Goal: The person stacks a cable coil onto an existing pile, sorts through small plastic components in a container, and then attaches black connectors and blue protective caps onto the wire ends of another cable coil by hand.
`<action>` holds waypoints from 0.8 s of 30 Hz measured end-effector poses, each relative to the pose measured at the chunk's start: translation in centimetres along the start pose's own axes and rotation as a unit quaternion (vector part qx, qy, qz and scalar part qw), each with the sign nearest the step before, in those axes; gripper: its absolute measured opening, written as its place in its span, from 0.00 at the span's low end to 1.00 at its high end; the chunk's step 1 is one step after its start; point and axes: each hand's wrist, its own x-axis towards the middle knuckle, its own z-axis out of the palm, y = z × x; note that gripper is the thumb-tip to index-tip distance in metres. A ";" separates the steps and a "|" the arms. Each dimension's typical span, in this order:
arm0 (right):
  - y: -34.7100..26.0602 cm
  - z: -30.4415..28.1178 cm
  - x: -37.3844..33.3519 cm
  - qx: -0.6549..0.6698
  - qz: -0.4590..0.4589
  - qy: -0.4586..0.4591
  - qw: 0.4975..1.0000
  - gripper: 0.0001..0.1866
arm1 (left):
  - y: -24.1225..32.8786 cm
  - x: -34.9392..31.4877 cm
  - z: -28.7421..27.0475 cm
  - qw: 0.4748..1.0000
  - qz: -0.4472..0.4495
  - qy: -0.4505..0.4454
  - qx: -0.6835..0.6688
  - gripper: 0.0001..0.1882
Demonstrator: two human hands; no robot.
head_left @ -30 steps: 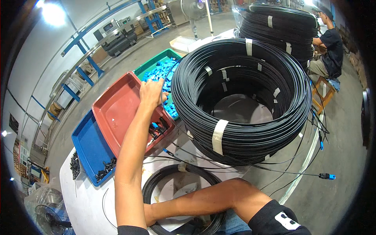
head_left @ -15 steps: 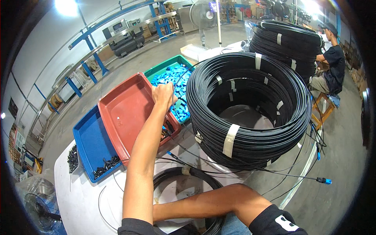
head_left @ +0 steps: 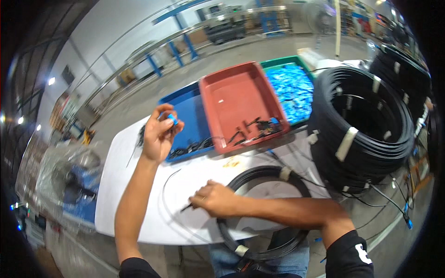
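Raised near the blue tray, my left hand (head_left: 160, 132) pinches a small blue plastic connector cap (head_left: 173, 119) between thumb and fingertips. My right hand (head_left: 214, 198) is closed around a thin black cable, whose dark tip (head_left: 186, 208) pokes out to the left of the fingers. This hand is over the white table (head_left: 139, 185), beside a taped coil of black cable (head_left: 245, 178) that lies partly over the table's near edge. The hands are apart, and motion blurs the fine detail of the cable end.
A blue tray (head_left: 185, 104) with black parts, a red tray (head_left: 236, 99) with black parts and a green tray (head_left: 282, 61) full of blue caps stand behind. Large stacked black cable coils (head_left: 320, 139) rise at right. Loose cables with blue-ended connectors (head_left: 408, 221) hang there.
My left hand has left the green tray and come back leftward with a blue cap. My right hand, hidden behind the left arm before, now shows holding the cable. The view has swung left.
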 end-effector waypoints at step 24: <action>-2.9 -5.7 3.3 0.274 0.252 -0.037 0.927 0.18 | -2.1 -25.0 1.2 0.956 0.018 0.231 -0.182 0.16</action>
